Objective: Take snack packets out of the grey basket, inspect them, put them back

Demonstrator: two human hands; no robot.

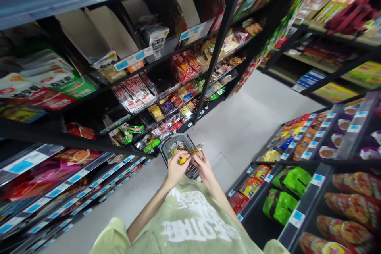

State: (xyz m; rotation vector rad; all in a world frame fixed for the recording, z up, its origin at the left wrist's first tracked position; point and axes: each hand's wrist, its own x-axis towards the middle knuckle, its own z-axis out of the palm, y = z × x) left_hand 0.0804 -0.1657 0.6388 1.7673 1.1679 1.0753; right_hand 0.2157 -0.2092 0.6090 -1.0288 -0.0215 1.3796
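Observation:
Over a grey plastic shopping basket (163,153) both of my hands are close together. My left hand (175,168) is closed around a small packet with a yellow end (182,161). In my right hand (204,164), the fingers grip a small brown snack packet with clear wrapping (195,151), its corner sticking up past the fingertips. Several small wrapped packets (176,147) lie inside the basket, partly covered by my hands and forearms. What is printed on the packets is too small to read.
Dark shelving with bagged snacks (135,93) and bins of small packets (168,106) runs along the left and front. To the right stand shelves with green packs (279,204) and cup noodles (348,228). Grey tiled floor (235,127) lies between them.

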